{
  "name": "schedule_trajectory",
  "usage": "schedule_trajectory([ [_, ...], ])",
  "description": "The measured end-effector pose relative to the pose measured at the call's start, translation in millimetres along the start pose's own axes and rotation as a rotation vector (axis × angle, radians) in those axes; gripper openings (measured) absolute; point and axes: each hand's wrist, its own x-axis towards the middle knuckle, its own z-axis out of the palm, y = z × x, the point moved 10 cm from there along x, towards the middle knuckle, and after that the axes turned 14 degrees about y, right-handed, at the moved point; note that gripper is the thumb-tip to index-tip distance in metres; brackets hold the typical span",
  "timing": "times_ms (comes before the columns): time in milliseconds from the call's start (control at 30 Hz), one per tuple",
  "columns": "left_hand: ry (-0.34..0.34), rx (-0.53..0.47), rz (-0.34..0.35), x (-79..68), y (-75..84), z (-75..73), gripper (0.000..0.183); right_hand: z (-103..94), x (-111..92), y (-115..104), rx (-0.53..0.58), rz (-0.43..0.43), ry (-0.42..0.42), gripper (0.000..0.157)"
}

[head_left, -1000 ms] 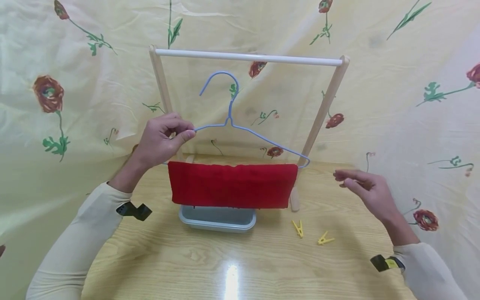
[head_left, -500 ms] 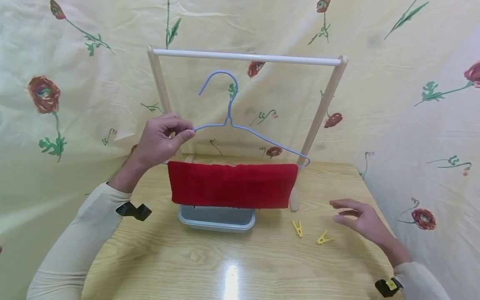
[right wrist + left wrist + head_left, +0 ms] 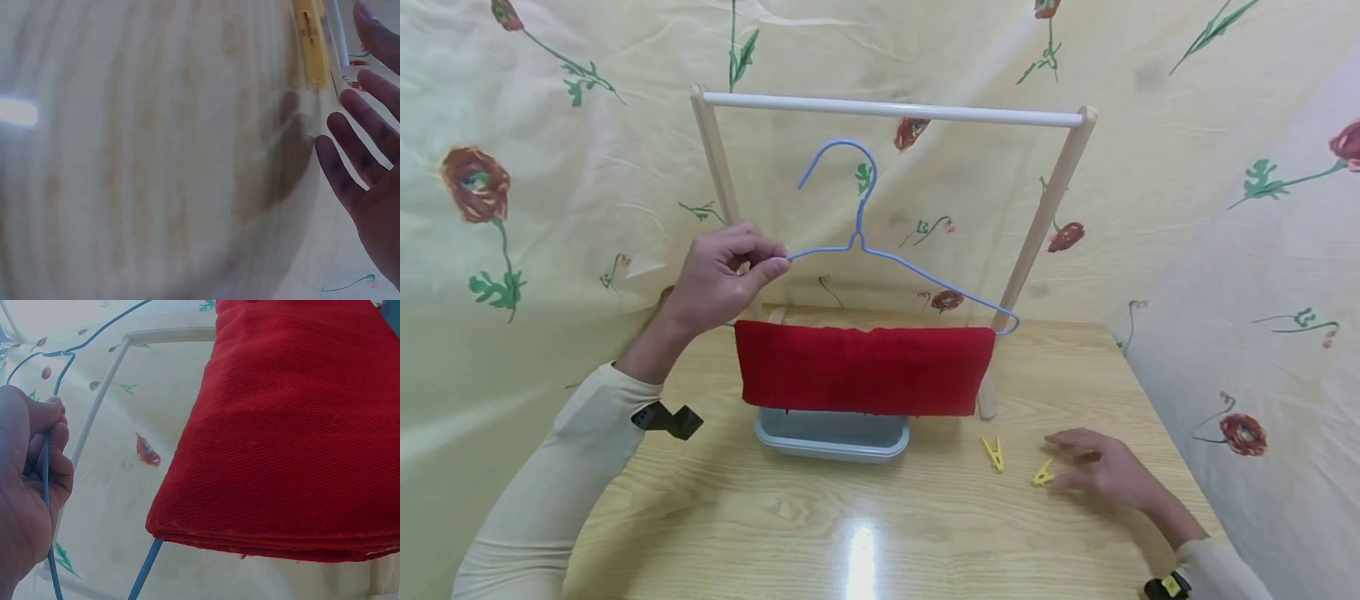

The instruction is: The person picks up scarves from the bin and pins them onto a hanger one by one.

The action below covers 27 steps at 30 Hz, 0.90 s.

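A blue clothes hanger is held up in front of the rack, its left shoulder pinched between thumb and fingers of my left hand. Folded over its bottom bar hangs a red cloth; in the left wrist view the cloth shows several thick layers. My right hand is low over the table at the right, fingers spread. A yellow clothespin lies right at its fingertips, and the right wrist view shows that clothespin near the thumb and index finger. A second yellow clothespin lies just left.
Behind the hanger stands a drying rack with a white top bar and wooden legs. A grey-blue plastic tray sits on the wooden table below the cloth. Flower-print fabric surrounds the table at the back and sides.
My right hand has come down and to the left, from above the table's right side to beside the right-hand clothespin. The left hand, hanger and cloth have stayed nearly still.
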Motion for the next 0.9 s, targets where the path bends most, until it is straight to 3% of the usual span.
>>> schedule_trajectory([
  [167,-0.003,-0.001,0.004,0.3,0.4,0.9,0.008,5.0,-1.6,-3.6,-0.068,-0.047,-0.008,0.064],
  [567,0.005,-0.015,-0.007,-0.2,1.0,2.0,0.008,15.2,-0.3,-7.1,-0.076,-0.129,-0.025,0.048],
  [900,0.002,-0.013,-0.001,-0.5,-1.1,2.3,0.007,17.3,1.2,-2.2,-0.082,-0.078,-0.091,0.026],
])
